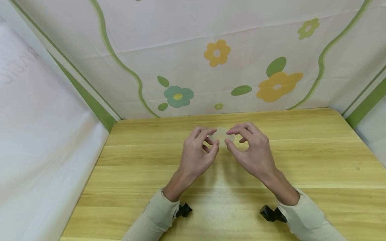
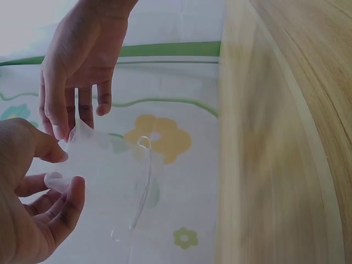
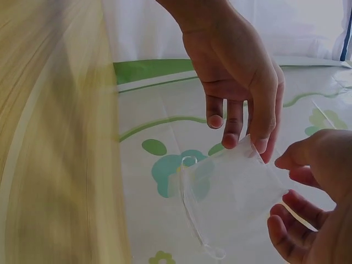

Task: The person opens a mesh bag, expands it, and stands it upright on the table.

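Observation:
A small, thin, translucent white drawstring bag point(image 1: 222, 133) is held up between both hands, above the table's far half. It looks flat and see-through in the left wrist view, where a clear string loops along its lower edge point(image 2: 146, 187). My left hand point(image 1: 197, 150) holds one upper corner with curled fingers and thumb. Opposite it, my right hand point(image 1: 253, 150) holds the other upper corner in the same way. The fingertips face each other a short way apart. In the right wrist view the bag point(image 3: 231, 184) hangs without visible contents.
Under the hands lies a wood-grain table point(image 1: 135, 187). White cloth with printed flowers point(image 1: 217, 53) rises behind its far edge, and plain white cloth point(image 1: 39, 150) hangs on the left. Black wrist mounts point(image 1: 272, 213) stick out from the sleeves.

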The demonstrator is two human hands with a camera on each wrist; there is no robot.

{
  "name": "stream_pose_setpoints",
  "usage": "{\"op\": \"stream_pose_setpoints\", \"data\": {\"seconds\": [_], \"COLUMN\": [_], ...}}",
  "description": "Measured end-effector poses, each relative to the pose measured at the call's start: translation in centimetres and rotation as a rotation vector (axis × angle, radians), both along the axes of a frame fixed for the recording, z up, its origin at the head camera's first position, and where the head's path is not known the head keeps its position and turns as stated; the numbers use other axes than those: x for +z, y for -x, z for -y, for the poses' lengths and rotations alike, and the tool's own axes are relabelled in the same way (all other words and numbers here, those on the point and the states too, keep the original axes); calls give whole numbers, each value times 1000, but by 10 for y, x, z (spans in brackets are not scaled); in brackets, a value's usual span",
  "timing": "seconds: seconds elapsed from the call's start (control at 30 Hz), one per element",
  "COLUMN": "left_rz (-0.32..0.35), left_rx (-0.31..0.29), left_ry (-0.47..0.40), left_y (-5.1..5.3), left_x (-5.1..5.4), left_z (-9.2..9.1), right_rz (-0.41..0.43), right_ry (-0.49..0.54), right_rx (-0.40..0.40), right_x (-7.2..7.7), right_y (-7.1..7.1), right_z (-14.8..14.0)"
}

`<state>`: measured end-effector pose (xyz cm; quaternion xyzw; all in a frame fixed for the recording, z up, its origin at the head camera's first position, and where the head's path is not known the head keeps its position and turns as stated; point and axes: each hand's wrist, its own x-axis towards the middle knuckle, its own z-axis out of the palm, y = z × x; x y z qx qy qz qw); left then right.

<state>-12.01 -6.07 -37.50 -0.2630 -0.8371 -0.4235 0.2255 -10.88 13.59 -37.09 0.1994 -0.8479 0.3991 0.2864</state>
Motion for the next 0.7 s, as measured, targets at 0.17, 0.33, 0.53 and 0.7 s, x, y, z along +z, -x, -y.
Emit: {"op": "stream_pose_setpoints", "data": {"seconds": [0.17, 0.33, 0.53, 0.7], "left_rz": [22, 18, 6, 15], "left_rx": [-25, -57, -66, -51], "left_ry": [-2, 5, 52, 62], "left_y": [0, -1, -2, -1], "left_x": [0, 0, 0, 0], "left_z": [0, 0, 0, 0], "right_rz": [36, 70, 84, 62], "right_ry": [-45, -58, -47, -38], "right_rx": [8, -55, -57, -20], "right_x": [0, 1, 1, 1], "right_y": [-1, -2, -2, -3], "right_z": [1, 1, 1, 2]}}
